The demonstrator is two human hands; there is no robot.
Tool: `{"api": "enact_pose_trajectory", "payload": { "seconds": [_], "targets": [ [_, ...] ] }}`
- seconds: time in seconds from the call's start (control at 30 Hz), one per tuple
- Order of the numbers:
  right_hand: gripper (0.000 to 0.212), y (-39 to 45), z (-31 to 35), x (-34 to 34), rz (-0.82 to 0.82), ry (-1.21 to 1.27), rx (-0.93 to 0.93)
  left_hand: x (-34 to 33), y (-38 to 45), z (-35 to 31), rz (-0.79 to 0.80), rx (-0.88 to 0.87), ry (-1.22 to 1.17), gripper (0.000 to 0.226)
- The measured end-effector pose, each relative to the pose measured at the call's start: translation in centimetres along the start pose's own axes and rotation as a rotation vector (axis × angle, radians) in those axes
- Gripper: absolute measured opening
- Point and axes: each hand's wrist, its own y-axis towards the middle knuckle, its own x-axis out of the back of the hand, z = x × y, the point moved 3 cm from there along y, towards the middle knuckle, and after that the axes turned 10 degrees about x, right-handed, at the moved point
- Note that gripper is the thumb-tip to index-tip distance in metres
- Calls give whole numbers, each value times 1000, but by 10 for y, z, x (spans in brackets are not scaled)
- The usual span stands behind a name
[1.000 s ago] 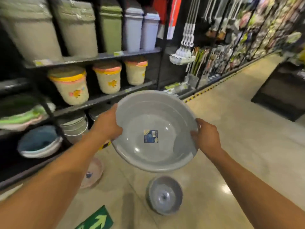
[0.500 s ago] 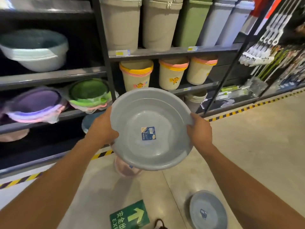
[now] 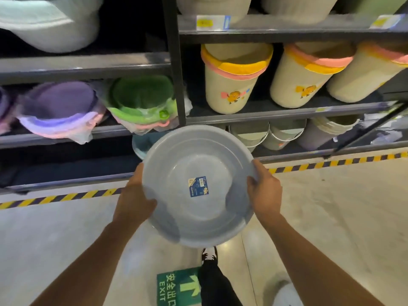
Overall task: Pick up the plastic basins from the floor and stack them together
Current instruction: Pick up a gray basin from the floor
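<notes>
I hold a large grey plastic basin point(image 3: 198, 208) in front of me with both hands, its open side tilted toward me and a blue label stuck inside. My left hand point(image 3: 132, 202) grips its left rim and my right hand point(image 3: 265, 193) grips its right rim. A second grey basin point(image 3: 284, 292) shows blurred on the floor at the bottom right. The pink basin seen before is hidden behind the held basin.
Dark store shelves point(image 3: 176, 62) face me, holding purple point(image 3: 59, 107) and green point(image 3: 141, 100) basin stacks and beige bins point(image 3: 231, 85). A blue basin point(image 3: 141, 144) sits on the bottom shelf. Yellow-black tape point(image 3: 66, 195) edges the floor. My leg and shoe point(image 3: 209, 261) stand by a green exit sign point(image 3: 176, 288).
The view has swung left and down toward the shelves. The basin stays in both hands and has come lower and closer to the shelf. The floor basin slid to the bottom right.
</notes>
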Motion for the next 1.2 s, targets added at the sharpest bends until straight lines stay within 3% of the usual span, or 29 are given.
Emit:
{"api": "enact_pose_trajectory", "payload": {
  "seconds": [0.27, 0.47, 0.77, 1.2],
  "targets": [
    [30, 36, -99, -154, 129, 147, -55, -114, 120, 73, -15, 166, 103, 99],
    [41, 32, -191, -288, 214, 86, -102, -219, 216, 155, 9, 122, 157, 98],
    [39, 3, -315, -463, 288, -136, -103, -383, 327, 282, 143, 69, 264, 96],
    [43, -51, -397, -559, 372, -144, -126, -480, 347, 362, 222, 74, 358, 91]
  ]
}}
